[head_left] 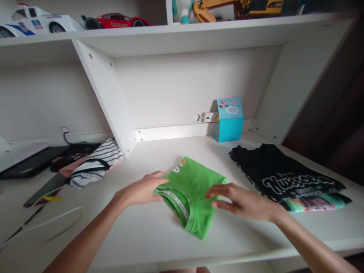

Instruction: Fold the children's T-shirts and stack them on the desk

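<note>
A folded green T-shirt (196, 185) lies on the white desk in front of me, its round collar with a white printed neck tape toward the lower left. At its left corner is my left hand (142, 189), thumb and fingers apart on either side of the corner. My right hand (237, 201) is over the shirt's right edge with fingers bent and spread, holding nothing; whether the fingertips touch the cloth is hard to tell. To the right lies a stack of folded clothes, with a black T-shirt (273, 167) with white lettering on top.
A blue desk calendar (230, 121) stands near a wall socket (210, 117). At left lie a striped garment (96, 163), a dark flat device (34, 161) and a white cable (57, 218). Toy vehicles, including a red car (119, 21), sit on the shelf above.
</note>
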Demonstrator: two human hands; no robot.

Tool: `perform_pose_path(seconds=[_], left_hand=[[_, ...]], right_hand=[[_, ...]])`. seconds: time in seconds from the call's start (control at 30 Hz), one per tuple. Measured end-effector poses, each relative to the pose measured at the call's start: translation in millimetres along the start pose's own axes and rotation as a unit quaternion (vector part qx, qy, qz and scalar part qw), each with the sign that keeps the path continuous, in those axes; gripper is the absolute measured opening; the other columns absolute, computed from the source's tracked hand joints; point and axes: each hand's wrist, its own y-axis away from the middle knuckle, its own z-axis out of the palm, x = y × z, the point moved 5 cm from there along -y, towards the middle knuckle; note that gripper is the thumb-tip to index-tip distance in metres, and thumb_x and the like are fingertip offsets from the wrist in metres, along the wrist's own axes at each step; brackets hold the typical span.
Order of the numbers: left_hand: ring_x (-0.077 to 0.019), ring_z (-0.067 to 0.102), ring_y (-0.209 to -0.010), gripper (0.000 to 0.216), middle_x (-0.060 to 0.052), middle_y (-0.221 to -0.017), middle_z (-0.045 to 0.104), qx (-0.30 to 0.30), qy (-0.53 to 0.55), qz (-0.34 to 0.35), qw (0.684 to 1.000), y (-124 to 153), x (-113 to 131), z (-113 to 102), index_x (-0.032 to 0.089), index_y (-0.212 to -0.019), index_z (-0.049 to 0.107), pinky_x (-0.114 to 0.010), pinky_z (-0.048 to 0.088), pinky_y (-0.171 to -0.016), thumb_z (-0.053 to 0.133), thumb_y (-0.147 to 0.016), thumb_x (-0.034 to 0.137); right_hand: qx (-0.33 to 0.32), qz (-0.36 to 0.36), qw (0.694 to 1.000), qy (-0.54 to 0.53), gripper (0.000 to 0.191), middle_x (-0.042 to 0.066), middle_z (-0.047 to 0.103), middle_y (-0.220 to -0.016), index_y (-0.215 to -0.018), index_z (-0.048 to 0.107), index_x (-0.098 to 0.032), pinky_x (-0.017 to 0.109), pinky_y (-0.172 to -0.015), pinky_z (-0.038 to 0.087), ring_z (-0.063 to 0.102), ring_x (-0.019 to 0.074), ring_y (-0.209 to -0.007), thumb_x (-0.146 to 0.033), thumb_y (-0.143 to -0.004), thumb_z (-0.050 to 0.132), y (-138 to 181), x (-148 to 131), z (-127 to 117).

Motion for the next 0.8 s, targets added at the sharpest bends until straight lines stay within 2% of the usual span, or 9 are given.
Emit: perform_pose_path(seconds=[0.13, 0.23, 0.33, 0.43, 0.53, 0.6, 0.67, 0.73, 0.8], left_hand=[[-0.0223, 0.038, -0.125, 0.050, -0.006, -0.140, 0.036, 0.017, 0.026, 0.133, 0.991, 3, 84, 26, 0.026, -0.131, 0.042, -0.034, 0.029, -0.103, 0.051, -0.084, 0.041], [-0.0247, 0.047, -0.117, 0.057, -0.010, -0.133, 0.045, 0.005, 0.009, 0.192, 0.981, -1, 116, 57, 0.025, -0.133, 0.038, -0.042, 0.025, -0.104, 0.054, -0.082, 0.044], [-0.0223, 0.056, -0.104, 0.047, -0.008, -0.116, 0.060, 0.038, -0.019, 0.159, 0.986, -9, 98, 66, 0.026, -0.130, 0.042, -0.046, 0.019, -0.106, 0.049, -0.086, 0.040], [-0.0223, 0.057, -0.101, 0.035, -0.008, -0.111, 0.062, 0.080, -0.051, 0.085, 0.992, -20, 55, 55, 0.025, -0.120, 0.052, -0.051, 0.012, -0.106, 0.041, -0.090, 0.037], [-0.0251, 0.051, -0.111, 0.035, -0.011, -0.120, 0.057, 0.103, -0.065, -0.003, 0.993, -32, 15, 43, 0.022, -0.116, 0.055, -0.057, 0.011, -0.103, 0.035, -0.091, 0.037], [-0.0263, 0.039, -0.123, 0.043, -0.014, -0.132, 0.045, 0.113, -0.066, -0.041, 0.991, -40, 3, 43, 0.020, -0.123, 0.048, -0.055, 0.015, -0.102, 0.031, -0.091, 0.043], [-0.0269, 0.021, -0.133, 0.056, -0.015, -0.144, 0.026, 0.120, -0.064, -0.043, 0.990, -45, 5, 48, 0.019, -0.134, 0.035, -0.052, 0.017, -0.103, 0.030, -0.089, 0.052], [-0.0283, 0.005, -0.136, 0.072, -0.016, -0.148, 0.007, 0.109, -0.060, -0.020, 0.992, -50, 16, 59, 0.017, -0.141, 0.018, -0.051, 0.016, -0.104, 0.030, -0.085, 0.061], [-0.0305, -0.001, -0.135, 0.083, -0.018, -0.148, 0.000, 0.073, -0.054, -0.011, 0.996, -53, 23, 71, 0.015, -0.143, 0.010, -0.052, 0.014, -0.104, 0.030, -0.081, 0.067]], right_hand=[[0.074, 0.037, 0.994, 0.076, 0.035, 0.008, 0.052, -0.126, -0.120, 0.053, -0.019, 0.035, -0.100, 0.034, 0.044, 0.0194, -0.119, -0.026, -0.090, 0.036, -29, 65, -1], [0.055, 0.080, 0.987, 0.125, 0.039, 0.008, 0.052, -0.126, -0.127, 0.047, -0.019, 0.037, -0.098, 0.037, 0.046, 0.0211, -0.117, -0.027, -0.091, 0.036, -37, 96, 10], [0.073, 0.169, 0.957, 0.224, 0.035, 0.014, 0.060, -0.110, -0.116, 0.056, -0.014, 0.042, -0.086, 0.043, 0.055, 0.0277, -0.103, -0.029, -0.090, 0.038, -22, 94, 18], [0.100, 0.229, 0.921, 0.299, 0.029, 0.016, 0.063, -0.084, -0.087, 0.064, -0.013, 0.042, -0.071, 0.046, 0.058, 0.0296, -0.082, -0.032, -0.087, 0.043, 0, 61, 29], [0.100, 0.179, 0.944, 0.260, 0.027, 0.012, 0.061, -0.078, -0.077, 0.061, -0.018, 0.037, -0.063, 0.047, 0.058, 0.0245, -0.073, -0.036, -0.087, 0.043, 9, 24, 45], [0.106, 0.144, 0.956, 0.233, 0.026, 0.011, 0.062, -0.089, -0.088, 0.062, -0.020, 0.037, -0.067, 0.048, 0.058, 0.0241, -0.081, -0.037, -0.087, 0.043, 7, 16, 48], [0.140, 0.153, 0.949, 0.236, 0.036, 0.014, 0.056, -0.115, -0.113, 0.056, -0.020, 0.043, -0.083, 0.045, 0.053, 0.0282, -0.103, -0.041, -0.086, 0.043, 3, 27, 42], [0.156, 0.195, 0.939, 0.238, 0.058, 0.016, 0.036, -0.138, -0.134, 0.038, -0.018, 0.052, -0.096, 0.033, 0.032, 0.0328, -0.126, -0.049, -0.085, 0.042, -1, 53, 36], [0.110, 0.223, 0.946, 0.209, 0.069, 0.014, 0.018, -0.146, -0.141, 0.023, -0.018, 0.056, -0.101, 0.023, 0.014, 0.0323, -0.133, -0.057, -0.086, 0.033, -5, 81, 38]])
